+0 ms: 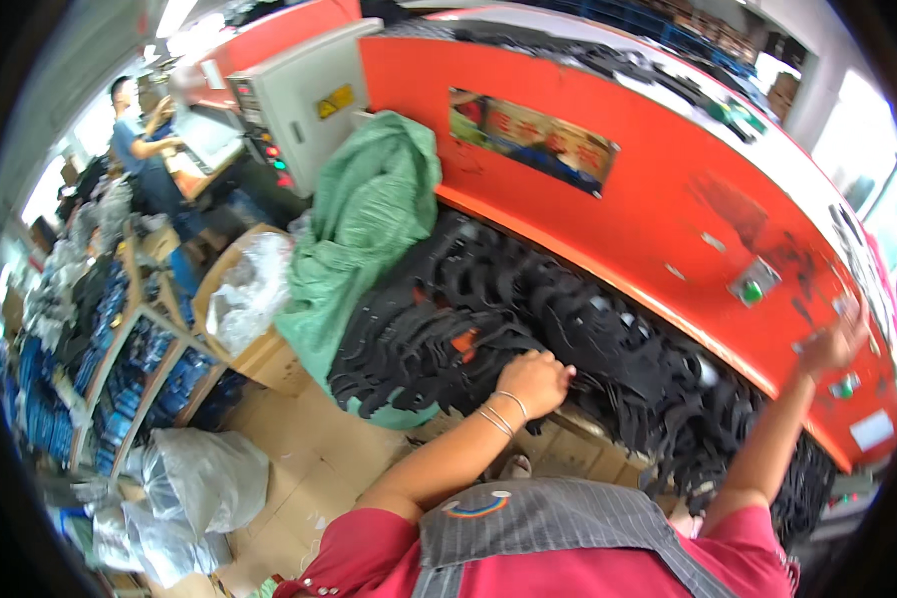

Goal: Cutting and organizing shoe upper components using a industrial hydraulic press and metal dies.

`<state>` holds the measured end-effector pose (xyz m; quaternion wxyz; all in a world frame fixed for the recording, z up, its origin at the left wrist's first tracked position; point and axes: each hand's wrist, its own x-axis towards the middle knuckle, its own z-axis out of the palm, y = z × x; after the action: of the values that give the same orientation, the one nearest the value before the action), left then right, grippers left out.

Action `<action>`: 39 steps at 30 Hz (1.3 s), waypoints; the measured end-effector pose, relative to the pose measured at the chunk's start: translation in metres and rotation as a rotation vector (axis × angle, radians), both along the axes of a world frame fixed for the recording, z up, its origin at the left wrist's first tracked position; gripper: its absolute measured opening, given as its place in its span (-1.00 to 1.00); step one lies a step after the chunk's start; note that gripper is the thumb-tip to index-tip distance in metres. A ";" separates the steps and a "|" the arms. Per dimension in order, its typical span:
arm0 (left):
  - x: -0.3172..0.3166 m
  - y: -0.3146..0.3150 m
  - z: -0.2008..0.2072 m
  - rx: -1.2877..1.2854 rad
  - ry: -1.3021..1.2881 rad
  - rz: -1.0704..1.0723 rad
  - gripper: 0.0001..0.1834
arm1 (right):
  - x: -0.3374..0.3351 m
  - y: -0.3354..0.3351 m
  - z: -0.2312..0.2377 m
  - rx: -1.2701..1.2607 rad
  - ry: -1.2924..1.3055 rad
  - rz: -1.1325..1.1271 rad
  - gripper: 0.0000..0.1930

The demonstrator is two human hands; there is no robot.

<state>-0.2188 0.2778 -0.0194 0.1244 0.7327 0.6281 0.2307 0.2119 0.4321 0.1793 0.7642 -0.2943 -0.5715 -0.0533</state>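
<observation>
Head view: the left hand [534,384] rests over the near edge of a long heap of black strips [429,344], back of the hand up, its fingers curled down; whether they pinch a strip I cannot tell. The heap's long axis runs from beside a green sack [364,219], at the left, down toward the lower right, along the foot of an orange panel [668,219]. Strips lie ahead of these fingers and to either side, so the left hand is the nearer one to them. The right hand [835,347] is up at the panel's right end, fingers extended and loosely spread, with nothing seen in them; contact with the panel is unclear. A lower green button [846,386] sits just below that hand, and an upper green button [750,290] lies to its left.

Among the containers, a cardboard box [279,369] left of the sack holds crumpled clear plastic [249,299]. Farther left, a compartmented rack [154,399] is packed with blue bundles [45,409]. Bulging translucent bags [209,478] stand on the floor, their contents indistinct. The green sack's inside is hidden.
</observation>
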 end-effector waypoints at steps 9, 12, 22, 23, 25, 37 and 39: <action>-0.007 -0.027 -0.003 0.106 -0.085 0.058 -0.60 | -0.311 -0.030 -0.020 -0.335 -0.482 0.466 -0.83; -0.019 -0.060 -0.009 0.025 -0.093 0.014 -0.58 | -0.353 -0.040 -0.053 -0.439 -0.729 0.445 -0.85; -0.129 -0.101 0.071 -0.135 -0.558 -0.329 -0.75 | -0.408 -0.051 -0.203 -0.540 -1.343 0.307 -0.77; -0.139 -0.095 0.074 0.010 -0.545 -0.230 -0.77 | -0.417 -0.067 -0.205 -0.517 -1.315 0.266 -0.77; -0.150 -0.073 0.053 0.248 -0.476 -0.069 -0.75 | -0.425 -0.086 -0.207 -0.518 -1.222 0.322 -0.79; -0.153 -0.093 -0.018 0.052 0.057 -0.039 -0.49 | -0.423 -0.098 -0.148 -0.543 -1.080 0.486 -0.90; -0.159 -0.097 -0.014 0.042 0.030 -0.025 -0.49 | -0.427 -0.088 -0.106 -0.915 -0.780 0.435 -0.79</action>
<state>-0.3775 0.1808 -0.0335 0.1024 0.7463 0.6158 0.2310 -0.2149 0.3440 0.0730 0.2906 -0.4273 -0.8191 0.2492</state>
